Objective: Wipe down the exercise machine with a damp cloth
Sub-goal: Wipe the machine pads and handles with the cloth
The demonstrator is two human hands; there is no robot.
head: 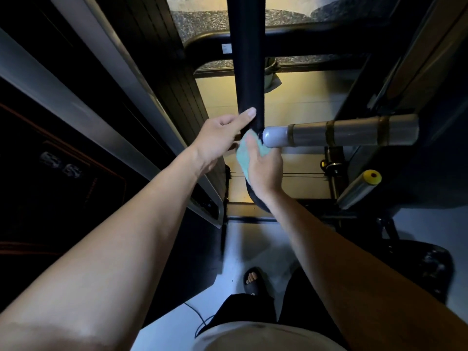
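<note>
A thick, smooth black padded bar of the exercise machine ran lengthwise up the middle of the view, its long axis pointing away from the person toward the top of the frame, its near end curving down below the hands. The left hand gripped this bar from the left, thumb laid along its matte surface and fingers curled round behind. The right hand pressed a soft, crumpled pale green cloth against the bar just below the left hand, fingers wrapped over the fabric and clamped on it.

Touching the cloth's upper edge was the rounded grey end of a silvery metal cylinder, wrapped in glossy clear film banded with brownish tape; it stuck out sideways to the right, crosswise to the bar. Lower right, a second wrapped tube ended in a yellow cap with a dark red centre. A small white label sat on the black crossbar farther off, its writing too small to read. A black slide sandal rested on the pale floor.
</note>
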